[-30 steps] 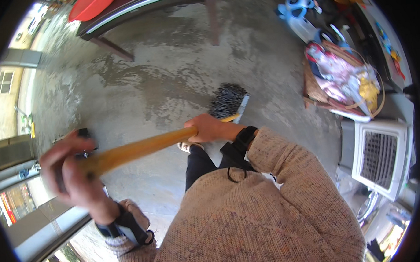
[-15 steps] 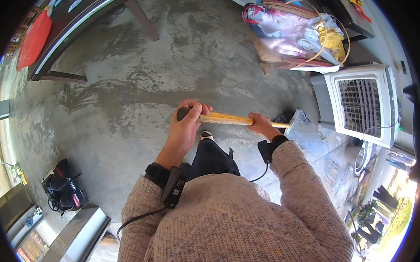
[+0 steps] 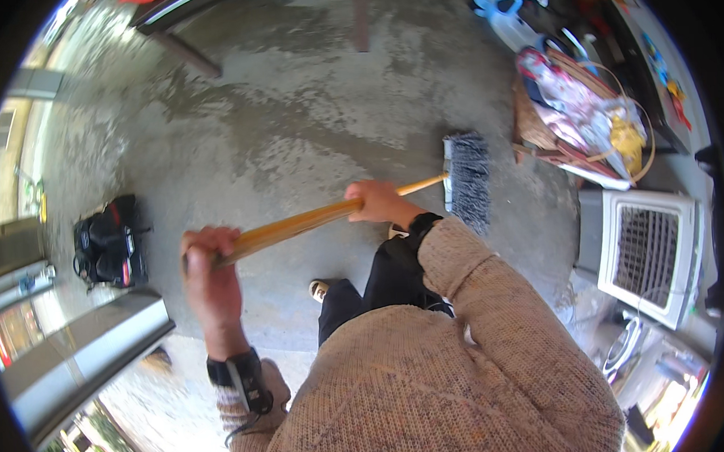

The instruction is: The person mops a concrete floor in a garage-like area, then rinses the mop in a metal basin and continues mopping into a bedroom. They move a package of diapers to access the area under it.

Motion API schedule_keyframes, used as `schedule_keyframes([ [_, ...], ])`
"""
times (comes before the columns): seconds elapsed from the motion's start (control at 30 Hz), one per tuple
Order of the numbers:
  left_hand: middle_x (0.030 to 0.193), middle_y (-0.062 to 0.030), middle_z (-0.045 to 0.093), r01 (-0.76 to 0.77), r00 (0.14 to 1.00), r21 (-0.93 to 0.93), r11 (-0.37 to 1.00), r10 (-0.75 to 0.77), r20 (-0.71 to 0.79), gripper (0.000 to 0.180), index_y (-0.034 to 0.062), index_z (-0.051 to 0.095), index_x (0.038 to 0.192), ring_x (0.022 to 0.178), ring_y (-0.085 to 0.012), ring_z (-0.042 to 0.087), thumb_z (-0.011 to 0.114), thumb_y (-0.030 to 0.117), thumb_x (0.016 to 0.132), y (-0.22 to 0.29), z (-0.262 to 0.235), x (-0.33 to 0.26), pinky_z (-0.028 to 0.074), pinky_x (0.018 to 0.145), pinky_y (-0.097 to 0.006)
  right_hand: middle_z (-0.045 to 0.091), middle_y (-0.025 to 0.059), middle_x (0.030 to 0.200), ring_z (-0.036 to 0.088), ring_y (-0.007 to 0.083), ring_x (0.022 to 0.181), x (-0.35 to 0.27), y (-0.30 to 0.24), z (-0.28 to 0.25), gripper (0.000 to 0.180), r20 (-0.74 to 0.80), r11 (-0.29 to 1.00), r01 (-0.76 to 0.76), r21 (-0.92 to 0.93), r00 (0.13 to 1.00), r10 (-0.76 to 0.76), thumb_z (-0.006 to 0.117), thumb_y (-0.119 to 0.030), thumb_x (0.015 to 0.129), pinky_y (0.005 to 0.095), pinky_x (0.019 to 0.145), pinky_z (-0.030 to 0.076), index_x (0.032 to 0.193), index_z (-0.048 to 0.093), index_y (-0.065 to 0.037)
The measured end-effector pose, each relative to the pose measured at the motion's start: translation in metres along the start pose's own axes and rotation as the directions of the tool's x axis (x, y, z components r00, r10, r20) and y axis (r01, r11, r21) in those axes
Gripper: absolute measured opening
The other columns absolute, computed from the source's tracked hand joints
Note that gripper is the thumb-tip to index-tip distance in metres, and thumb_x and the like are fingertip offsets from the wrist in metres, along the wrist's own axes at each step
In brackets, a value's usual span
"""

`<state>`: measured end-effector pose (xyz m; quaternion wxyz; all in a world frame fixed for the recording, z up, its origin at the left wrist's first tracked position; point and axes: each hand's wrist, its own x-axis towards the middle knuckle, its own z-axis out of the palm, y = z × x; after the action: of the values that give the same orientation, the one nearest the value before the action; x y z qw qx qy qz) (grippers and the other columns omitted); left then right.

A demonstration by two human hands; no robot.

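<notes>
A push broom (image 3: pixel 297 221) with a long yellow wooden handle slants across in front of me. Its wide grey bristle head (image 3: pixel 467 181) is out to the right, over the concrete floor; whether the bristles touch the floor I cannot tell. My left hand (image 3: pixel 211 253) is closed round the dark top end of the handle, slightly blurred. Farther down the shaft my right hand (image 3: pixel 375 203) grips it, fingers wrapped around. Both wrists carry dark bands.
A chair (image 3: pixel 535 125) heaped with clothes stands at the far right, with a white air cooler (image 3: pixel 647 250) nearer. On the left sits a black ride-on toy car (image 3: pixel 111 243). Table legs (image 3: pixel 359 20) reach the grey floor (image 3: pixel 292 116) at the top.
The broom head has swung from the right side up and farther out. My left hand has moved left and down, my right hand left and up. The surroundings have shifted as my head turned.
</notes>
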<state>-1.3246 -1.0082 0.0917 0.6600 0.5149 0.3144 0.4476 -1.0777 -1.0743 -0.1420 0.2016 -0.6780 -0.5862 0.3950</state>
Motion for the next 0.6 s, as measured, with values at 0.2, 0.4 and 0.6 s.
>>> schedule_keyframes([
  [0.2, 0.079, -0.0031, 0.048, -0.166, 0.934, 0.082, 0.983, 0.183, -0.307, 0.024, 0.0121, 0.046, 0.085, 0.094, -0.0207, 0.052, 0.047, 0.035, 0.093, 0.075, -0.190, -0.133, 0.036, 0.094, -0.039, 0.051, 0.0099, 0.117, 0.050, 0.0298, 0.111, 0.075, -0.192, 0.163, 0.067, 0.231, 0.977, 0.170, -0.130, 0.963, -0.137, 0.076, -0.038, 0.065, 0.0466, 0.089, 0.040, 0.120, 0.045, -0.015],
  [0.4, 0.097, -0.0052, 0.049, -0.191, 0.761, 0.334, 0.923, 0.354, -0.544, 0.019, 0.0085, 0.047, 0.102, 0.107, -0.0225, 0.044, 0.041, 0.026, 0.096, 0.135, -0.296, -0.243, 0.030, 0.100, -0.041, 0.047, 0.0136, 0.115, 0.047, 0.0313, 0.113, 0.099, -0.355, 0.315, 0.075, 0.271, 0.958, 0.265, -0.110, 0.935, -0.228, 0.076, -0.046, 0.063, 0.0479, 0.088, 0.039, 0.117, 0.041, -0.008],
  [0.6, 0.091, -0.0072, 0.051, -0.125, 0.772, 0.723, 0.679, 0.524, -0.359, 0.031, 0.0085, 0.046, 0.105, 0.099, -0.0233, 0.049, 0.055, 0.034, 0.089, 0.158, -0.307, -0.269, 0.037, 0.094, -0.046, 0.058, 0.0095, 0.102, 0.056, 0.0271, 0.100, 0.091, -0.410, 0.382, 0.057, 0.288, 0.932, 0.352, 0.080, 0.887, -0.360, 0.080, -0.038, 0.058, 0.0428, 0.080, 0.046, 0.099, 0.055, -0.006],
])
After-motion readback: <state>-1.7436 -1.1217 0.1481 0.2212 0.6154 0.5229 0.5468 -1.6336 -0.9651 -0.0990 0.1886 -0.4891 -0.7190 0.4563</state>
